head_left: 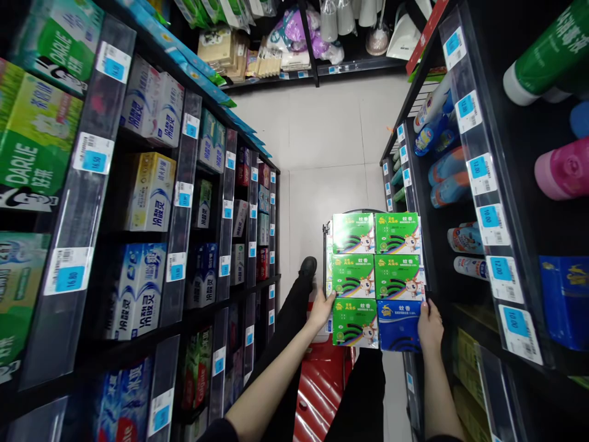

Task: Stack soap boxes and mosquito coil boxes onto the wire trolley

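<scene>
Several green mosquito coil boxes (352, 276) and one blue mosquito coil box (399, 334) lie face up in rows of two, the blue one at the near right corner. My left hand (323, 309) presses its fingers against the left side of the group, beside the near green boxes. On the opposite side, my right hand (431, 325) grips the outer edge by the blue box, its fingertips partly hidden. Beneath the boxes, a dark rim shows at the far edge; what supports them is mostly covered.
Shelves of toothpaste boxes (147, 190) line the left side. Spray bottles (453, 175) and a blue package (565, 301) stand on the right shelves. A red ridged plastic object (317, 390) is between my legs. Tiled floor (317, 141) leads to a far shelf (356, 65).
</scene>
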`<control>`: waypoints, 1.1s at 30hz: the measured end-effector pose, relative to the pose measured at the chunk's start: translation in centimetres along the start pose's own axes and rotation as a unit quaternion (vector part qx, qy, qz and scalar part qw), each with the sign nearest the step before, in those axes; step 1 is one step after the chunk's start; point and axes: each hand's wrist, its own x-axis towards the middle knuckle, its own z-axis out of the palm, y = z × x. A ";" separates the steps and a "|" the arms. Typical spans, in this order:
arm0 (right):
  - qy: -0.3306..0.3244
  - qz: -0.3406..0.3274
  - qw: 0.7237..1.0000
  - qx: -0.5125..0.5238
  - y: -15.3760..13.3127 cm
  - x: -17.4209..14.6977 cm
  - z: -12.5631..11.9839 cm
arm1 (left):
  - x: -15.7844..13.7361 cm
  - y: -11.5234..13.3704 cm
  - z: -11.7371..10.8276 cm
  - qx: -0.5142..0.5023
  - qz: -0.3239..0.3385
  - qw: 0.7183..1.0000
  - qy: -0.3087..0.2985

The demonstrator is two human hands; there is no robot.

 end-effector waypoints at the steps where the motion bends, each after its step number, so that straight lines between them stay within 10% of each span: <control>1: 0.025 -0.018 1.000 0.004 -0.5 0.2 -0.2 | 0.5 0.4 -0.5 0.008 -0.002 1.000 0.028; 5: 0.070 -0.082 0.994 0.015 -4.3 2.0 -1.4 | 4.2 5.5 -2.9 0.041 0.091 0.988 0.119; 11: 0.034 -0.168 0.985 0.008 -12.1 7.1 -1.2 | 10.9 16.1 -4.1 0.121 0.220 0.962 0.103; 15: 0.055 -0.163 0.985 0.009 -14.9 8.5 -0.4 | 12.6 18.1 -4.0 0.180 0.207 0.957 0.092; 27: 0.113 -0.212 0.971 -0.009 -14.6 5.3 -2.6 | 11.4 16.2 -5.8 0.130 0.267 0.950 0.091; 33: 0.120 -0.302 0.943 -0.074 -7.9 -10.2 -5.0 | 5.9 0.8 -10.3 0.108 0.125 0.979 0.117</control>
